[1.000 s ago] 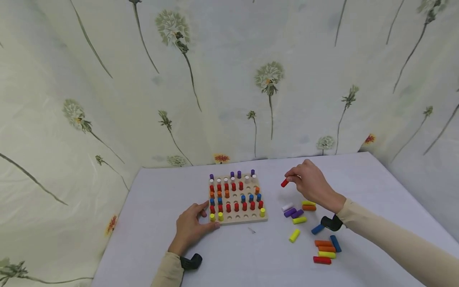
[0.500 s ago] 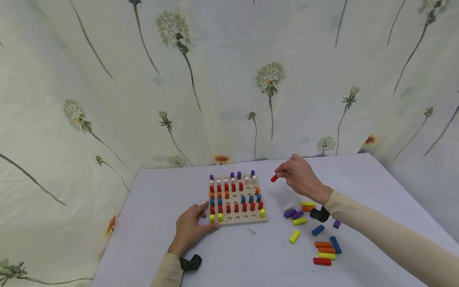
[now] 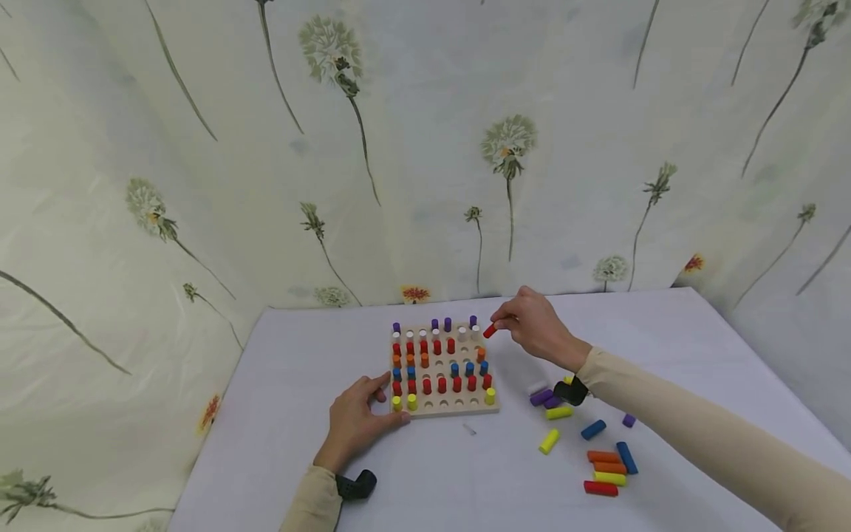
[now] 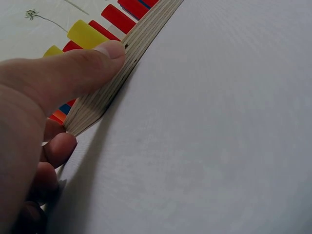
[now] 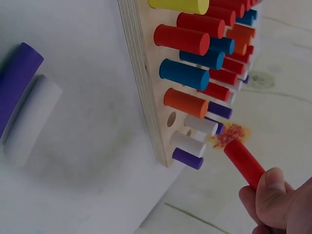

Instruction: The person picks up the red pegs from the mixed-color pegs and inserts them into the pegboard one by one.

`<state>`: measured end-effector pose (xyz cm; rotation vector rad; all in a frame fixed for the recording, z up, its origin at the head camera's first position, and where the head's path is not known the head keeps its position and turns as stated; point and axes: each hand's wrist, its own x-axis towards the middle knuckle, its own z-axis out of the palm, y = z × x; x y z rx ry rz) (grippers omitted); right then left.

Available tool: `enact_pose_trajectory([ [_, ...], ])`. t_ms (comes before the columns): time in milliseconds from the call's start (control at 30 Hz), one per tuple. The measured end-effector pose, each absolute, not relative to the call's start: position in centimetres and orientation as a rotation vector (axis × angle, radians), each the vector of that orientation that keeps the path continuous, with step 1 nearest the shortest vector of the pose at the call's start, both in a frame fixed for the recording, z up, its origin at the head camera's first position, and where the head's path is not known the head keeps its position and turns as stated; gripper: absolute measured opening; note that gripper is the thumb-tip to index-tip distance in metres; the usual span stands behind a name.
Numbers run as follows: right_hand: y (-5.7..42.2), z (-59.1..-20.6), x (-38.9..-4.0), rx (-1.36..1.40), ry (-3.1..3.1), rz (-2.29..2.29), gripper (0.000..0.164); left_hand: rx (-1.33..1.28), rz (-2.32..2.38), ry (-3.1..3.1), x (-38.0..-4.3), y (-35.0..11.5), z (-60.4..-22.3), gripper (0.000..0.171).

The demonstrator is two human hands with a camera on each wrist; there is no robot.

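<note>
A wooden pegboard [image 3: 452,411] holds rows of upright pegs in purple, white, red, orange, blue and yellow, with some bare holes among them. My left hand [image 3: 357,421] holds the board's near left corner, the thumb [image 4: 97,63] along the front edge and the fingers at the left side. Between thumb and fingertips, my right hand [image 3: 540,329] pinches a red peg [image 5: 245,165]. That peg is tilted and held in the air just beyond the board's far right part, close to the white and purple pegs.
Loose pegs lie on the white table right of the board, among them a yellow peg [image 3: 549,442], a blue peg [image 3: 593,430] and a red peg [image 3: 601,488]. The right forearm passes above some of them. A flower-printed cloth [image 3: 425,185] hangs behind.
My right hand has moved left with the red peg, from above the table's right side to the board's far right part. My left hand stays at the board's corner.
</note>
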<state>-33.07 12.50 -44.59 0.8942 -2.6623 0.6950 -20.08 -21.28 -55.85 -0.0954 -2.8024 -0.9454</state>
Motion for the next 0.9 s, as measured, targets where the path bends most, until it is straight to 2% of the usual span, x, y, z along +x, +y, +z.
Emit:
enact_pose_trajectory([
  [900, 8.0, -48.4, -35.1, 1.011, -2.796, 0.711, 0.004, -0.091, -0.916, -2.811, -20.3, -21.4, -56.0, 0.084],
])
